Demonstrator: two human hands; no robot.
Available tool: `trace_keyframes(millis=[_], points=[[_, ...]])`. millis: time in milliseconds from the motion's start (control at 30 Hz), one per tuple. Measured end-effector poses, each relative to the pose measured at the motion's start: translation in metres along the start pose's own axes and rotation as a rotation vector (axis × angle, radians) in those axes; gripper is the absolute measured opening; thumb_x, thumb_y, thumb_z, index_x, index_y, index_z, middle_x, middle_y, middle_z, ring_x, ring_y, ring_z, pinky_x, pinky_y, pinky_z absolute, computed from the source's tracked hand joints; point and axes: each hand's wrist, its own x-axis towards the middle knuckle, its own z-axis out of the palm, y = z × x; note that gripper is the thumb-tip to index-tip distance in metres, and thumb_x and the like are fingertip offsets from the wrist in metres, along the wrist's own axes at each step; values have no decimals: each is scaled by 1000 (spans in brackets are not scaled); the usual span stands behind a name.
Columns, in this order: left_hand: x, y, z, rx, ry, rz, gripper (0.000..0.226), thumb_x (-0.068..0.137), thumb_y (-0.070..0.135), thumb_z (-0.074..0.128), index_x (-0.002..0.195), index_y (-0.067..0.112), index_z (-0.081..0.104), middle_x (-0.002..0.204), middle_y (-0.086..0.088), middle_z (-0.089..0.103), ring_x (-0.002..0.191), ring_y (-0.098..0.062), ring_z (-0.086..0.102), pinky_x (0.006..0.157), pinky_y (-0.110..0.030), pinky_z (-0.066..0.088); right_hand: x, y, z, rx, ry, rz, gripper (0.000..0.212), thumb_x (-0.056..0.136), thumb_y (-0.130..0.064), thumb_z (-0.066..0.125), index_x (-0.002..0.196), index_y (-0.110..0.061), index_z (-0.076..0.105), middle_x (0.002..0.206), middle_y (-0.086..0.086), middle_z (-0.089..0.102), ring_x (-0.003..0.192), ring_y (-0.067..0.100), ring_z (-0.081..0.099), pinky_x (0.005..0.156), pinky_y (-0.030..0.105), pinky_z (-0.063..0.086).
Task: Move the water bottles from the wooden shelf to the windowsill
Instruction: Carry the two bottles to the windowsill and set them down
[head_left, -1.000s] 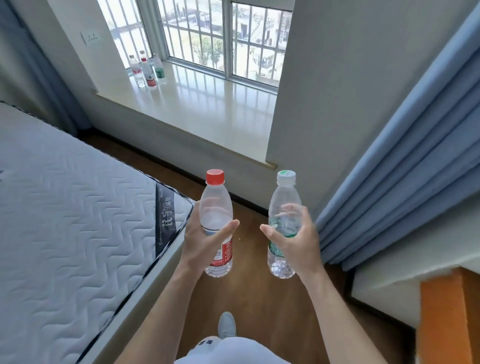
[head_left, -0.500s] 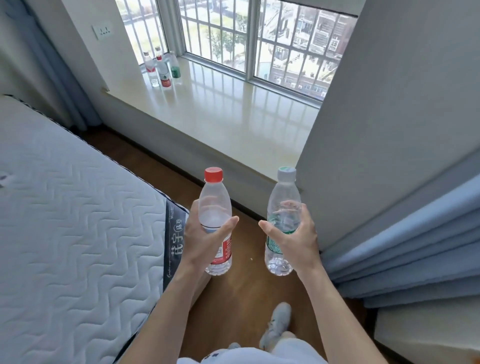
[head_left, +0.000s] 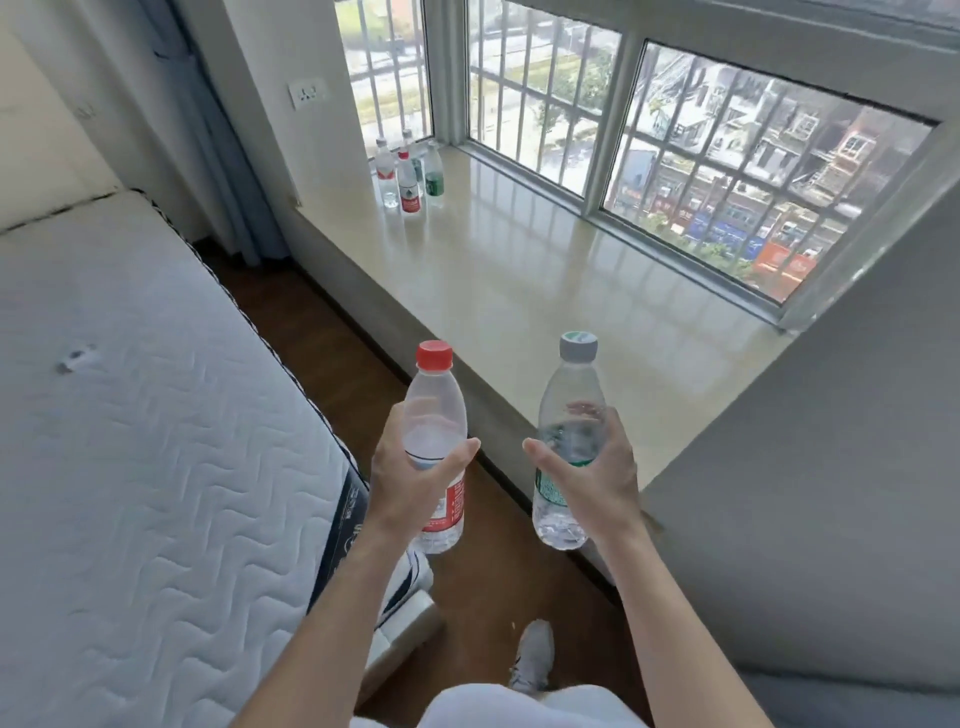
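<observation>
My left hand (head_left: 410, 480) grips a clear water bottle with a red cap and red label (head_left: 435, 421), held upright over the wooden floor. My right hand (head_left: 597, 475) holds a second upright bottle with a pale green cap and green label (head_left: 570, 395), close to the front edge of the glossy beige windowsill (head_left: 519, 291). Several water bottles (head_left: 410, 176) stand together in the sill's far left corner by the window. The wooden shelf is out of view.
A white quilted mattress (head_left: 145, 415) fills the left side, leaving a narrow strip of brown wooden floor (head_left: 322, 332) between it and the sill. A grey wall (head_left: 810, 493) juts out on the right. Barred window panes (head_left: 727, 171) back the sill. My feet show below.
I have stepped closer to the windowsill, which now looms larger and nearer. The blue curtain on the right has left the view. Both hands still carry their bottles upright.
</observation>
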Motion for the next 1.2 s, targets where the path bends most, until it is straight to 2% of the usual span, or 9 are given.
trace_keyframes(millis=[167,267,433,533,600,700,900,1067,1200], points=[[74,22,40,-36,82,-55,50,75,35,81,109,46,46,104,19,58,97,-1,60,71,-12,45,97,-7,-3,13,-108,-45,54,71,-34,89,111,-32,54,102,-11,68,92,5,69,85,34,59],[103,26,52,-41,114,-67,49,75,34,81,107,48,46,103,22,58,96,8,58,69,-7,43,135,-9,7,20,-170,-58,51,71,-34,89,107,-35,53,100,-10,68,92,6,69,84,35,59],[137,20,49,-27,217,-100,56,72,46,79,117,42,46,109,17,58,102,-6,58,76,-16,45,177,-4,38,35,-284,-44,59,61,-54,84,107,-32,54,99,-9,70,92,9,70,85,41,59],[155,15,42,0,260,-128,53,76,39,80,110,50,42,107,25,53,101,-1,55,74,-11,39,197,-10,62,25,-357,-51,54,67,-46,87,106,-28,55,97,-9,69,89,6,69,82,35,59],[169,11,34,-5,294,-143,54,76,36,81,109,52,41,106,28,52,100,2,54,72,-8,37,212,-16,79,13,-401,-69,51,71,-39,88,107,-26,55,97,-9,69,89,4,68,79,29,57],[197,5,22,-10,340,-154,53,77,33,81,105,55,40,104,32,49,97,14,51,70,-2,34,239,-24,109,8,-432,-91,51,70,-38,89,107,-26,55,97,-8,69,88,5,69,78,28,56],[289,-14,-22,-29,413,-160,54,77,35,80,107,56,39,105,33,46,99,2,53,73,-7,34,308,-56,195,-4,-496,-145,54,69,-42,88,109,-24,56,98,-8,69,89,6,69,76,26,57],[372,-20,-81,-46,447,-162,50,77,34,81,103,53,42,102,30,52,95,17,52,67,-2,36,365,-100,275,-33,-538,-193,51,71,-39,88,108,-25,56,99,-8,69,90,4,67,72,16,50],[426,-26,-119,-56,462,-150,49,77,31,81,104,49,44,103,28,52,95,20,51,66,-1,38,403,-126,332,1,-549,-215,52,70,-41,88,109,-27,57,100,-8,69,92,6,68,77,22,54]])
